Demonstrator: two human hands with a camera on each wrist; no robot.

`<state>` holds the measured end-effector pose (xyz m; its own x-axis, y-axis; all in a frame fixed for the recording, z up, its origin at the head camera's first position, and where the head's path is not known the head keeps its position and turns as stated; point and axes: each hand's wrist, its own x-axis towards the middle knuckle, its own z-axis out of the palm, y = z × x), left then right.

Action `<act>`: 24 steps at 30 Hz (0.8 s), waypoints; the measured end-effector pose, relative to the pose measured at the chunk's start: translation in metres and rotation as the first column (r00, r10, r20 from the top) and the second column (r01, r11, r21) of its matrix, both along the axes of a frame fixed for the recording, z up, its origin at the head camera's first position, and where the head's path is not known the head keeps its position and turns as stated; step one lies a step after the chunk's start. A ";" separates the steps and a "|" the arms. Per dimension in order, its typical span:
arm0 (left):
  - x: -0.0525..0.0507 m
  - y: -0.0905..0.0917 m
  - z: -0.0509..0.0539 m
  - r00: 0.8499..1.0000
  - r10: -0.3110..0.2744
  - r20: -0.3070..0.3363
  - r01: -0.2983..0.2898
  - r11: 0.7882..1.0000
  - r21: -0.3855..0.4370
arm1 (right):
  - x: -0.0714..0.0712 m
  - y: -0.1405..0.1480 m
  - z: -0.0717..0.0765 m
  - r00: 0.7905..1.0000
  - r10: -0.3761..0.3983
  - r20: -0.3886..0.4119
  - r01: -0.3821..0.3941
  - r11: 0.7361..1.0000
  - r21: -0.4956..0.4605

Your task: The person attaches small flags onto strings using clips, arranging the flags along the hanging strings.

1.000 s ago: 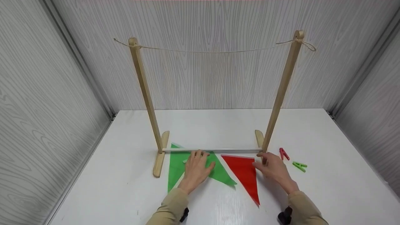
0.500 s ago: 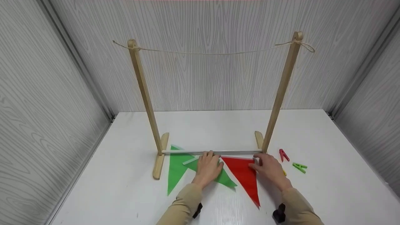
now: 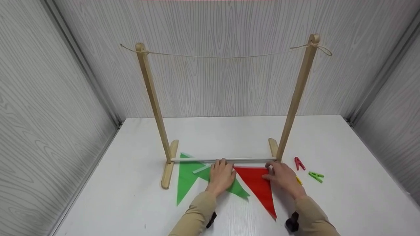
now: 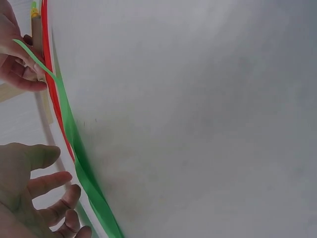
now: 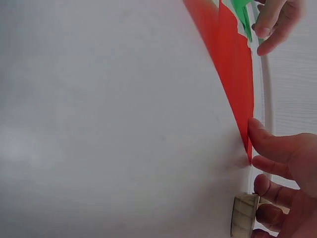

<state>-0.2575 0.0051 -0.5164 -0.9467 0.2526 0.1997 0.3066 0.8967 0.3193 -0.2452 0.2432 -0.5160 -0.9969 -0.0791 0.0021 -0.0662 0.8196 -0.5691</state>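
My left hand (image 3: pixel 221 175) rests over the nearer green pennant (image 3: pixel 238 190), its fingertips near the white crossbar (image 3: pixel 249 159) and the left corner of the red pennant (image 3: pixel 257 182). In the left wrist view its fingers (image 4: pixel 52 184) are spread and grip nothing. My right hand (image 3: pixel 284 176) is at the red pennant's upper right corner. In the right wrist view, the thumb touches the red cloth (image 5: pixel 233 69) and the index fingertip is beside the corner, with a gap between them. Another green pennant (image 3: pixel 186 173) lies under the crossbar's left part.
Wooden posts (image 3: pixel 152 98) rise at both ends of the crossbar, with a string (image 3: pixel 226 58) tied between their tops. Right of the stand lie a red clothespin (image 3: pixel 299 164), a green clothespin (image 3: pixel 316 177) and a yellow clothespin (image 3: pixel 299 180), the last partly behind my right hand.
My left hand has moved right across the green pennants toward the red one. My right hand has shifted slightly left onto the red pennant's corner. The red pennant's tip has swung slightly right.
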 end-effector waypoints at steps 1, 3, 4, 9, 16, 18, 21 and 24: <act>0.000 0.001 -0.001 1.000 0.000 0.000 0.000 1.000 0.000 | 0.000 0.000 0.000 1.000 -0.006 0.015 0.006 1.000 -0.018; 0.000 0.002 -0.002 1.000 -0.004 -0.002 0.004 1.000 -0.010 | 0.000 0.001 -0.001 0.999 -0.020 0.042 0.023 0.998 -0.050; 0.001 0.003 -0.002 1.000 -0.008 -0.007 0.008 1.000 -0.017 | 0.000 0.001 -0.001 0.998 -0.029 0.052 0.033 0.997 -0.064; 0.001 0.008 -0.003 0.999 -0.022 -0.042 0.021 0.999 -0.045 | -0.001 0.003 -0.003 0.998 -0.041 0.042 0.043 0.998 -0.054; 0.001 0.008 0.000 0.999 -0.032 0.041 0.031 0.999 0.021 | -0.001 0.007 -0.001 0.998 -0.033 0.055 0.040 0.990 -0.137; 0.001 0.007 0.002 0.994 -0.044 0.097 0.035 0.995 0.091 | -0.001 0.008 0.001 0.997 -0.023 0.069 0.035 0.984 -0.173; 0.000 0.004 0.004 0.987 -0.068 0.147 0.036 0.978 0.207 | -0.001 0.009 0.003 0.996 -0.004 0.087 0.022 0.977 -0.212; -0.003 0.003 0.005 0.984 -0.094 0.153 0.042 0.949 0.313 | -0.001 0.010 0.005 0.995 -0.003 0.101 0.027 0.970 -0.241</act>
<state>-0.2608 0.0076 -0.5118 -0.9555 0.2689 0.1216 0.2839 0.7254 0.6271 -0.2461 0.2532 -0.5111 -0.9941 -0.0736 -0.0793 0.0114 0.6573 -0.7535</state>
